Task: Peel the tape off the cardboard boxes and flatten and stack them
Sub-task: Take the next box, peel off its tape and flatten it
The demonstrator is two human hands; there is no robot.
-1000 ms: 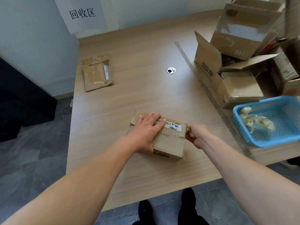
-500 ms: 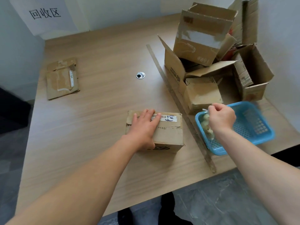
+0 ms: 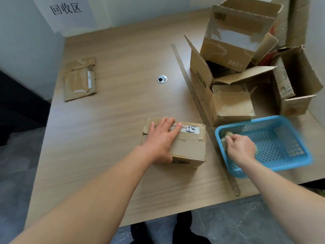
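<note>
Your left hand [image 3: 163, 138] lies flat, fingers straight, on top of the closed cardboard box [image 3: 190, 148], which sits near the front middle of the table [image 3: 123, 106]. Your right hand [image 3: 241, 147] is curled inside the blue basket [image 3: 281, 164] against a wad of tape [image 3: 226, 134]; whether it grips the wad is unclear. Expect the box to be light, stiff and easily dented. Steady it by its sides and pick at a loose tape end along an edge.

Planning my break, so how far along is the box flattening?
Done: one flattened box lies far left. In hand: left hand presses the small box while right hand holds a tape wad in the blue basket. Left: that box and the unflattened boxes piled right.
</note>
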